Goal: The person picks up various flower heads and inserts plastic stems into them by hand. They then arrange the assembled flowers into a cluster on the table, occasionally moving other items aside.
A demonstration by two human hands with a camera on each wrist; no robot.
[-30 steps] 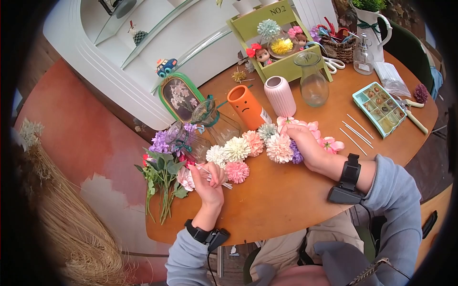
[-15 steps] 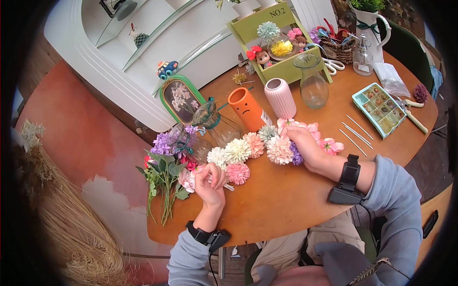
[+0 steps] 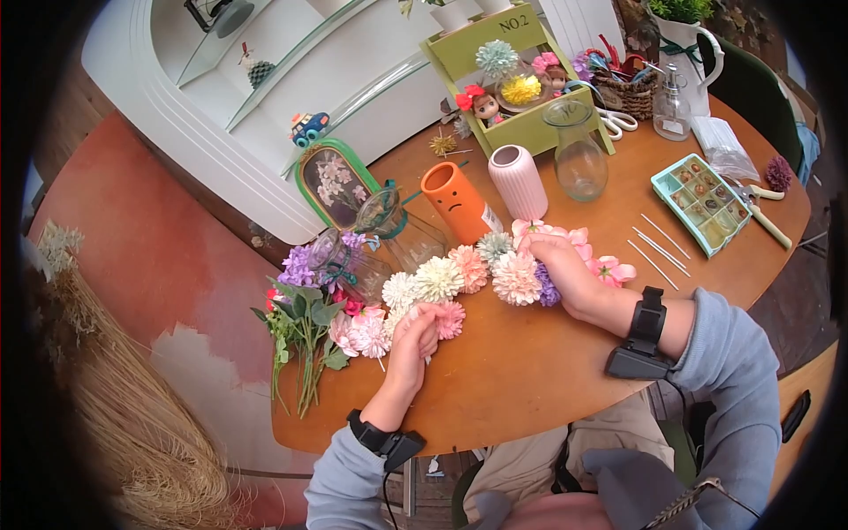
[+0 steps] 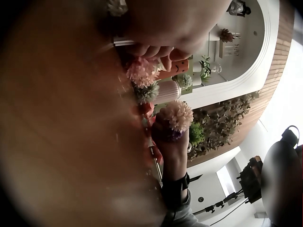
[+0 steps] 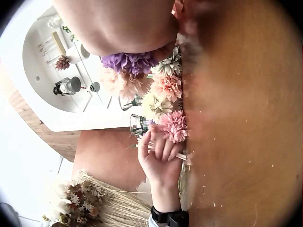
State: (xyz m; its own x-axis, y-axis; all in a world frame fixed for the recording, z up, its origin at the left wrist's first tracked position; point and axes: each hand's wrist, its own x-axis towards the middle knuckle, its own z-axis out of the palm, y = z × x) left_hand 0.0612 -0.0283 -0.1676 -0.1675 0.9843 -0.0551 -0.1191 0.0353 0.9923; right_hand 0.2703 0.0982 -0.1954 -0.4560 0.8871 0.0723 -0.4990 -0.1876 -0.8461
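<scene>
My left hand (image 3: 412, 349) is over the table's near side with its fingers curled round several thin white sticks (image 5: 181, 156), which show best in the right wrist view. Right behind its fingertips lies a pink pompom flower (image 3: 450, 320). A cream pompom flower (image 3: 439, 278) and pale pink flowers (image 3: 360, 332) are close by. My right hand (image 3: 567, 269) grips a pale peach pompom flower (image 3: 516, 277) together with a purple one (image 3: 548, 285); their stems are hidden by the hand. Pink petalled flowers (image 3: 611, 270) lie beyond that hand.
An orange vase (image 3: 452, 201), a pink ribbed vase (image 3: 518, 181) and a clear glass vase (image 3: 581, 163) stand behind the flowers. Leafy stems (image 3: 309, 353) lie at left. Loose white sticks (image 3: 662, 247), a bead box (image 3: 704, 205) and pliers (image 3: 768, 216) are at right.
My left hand has moved to the right and turned, now in front of the pink pompom flower, uncovering the pale pink flowers. My right hand stays put with its flowers.
</scene>
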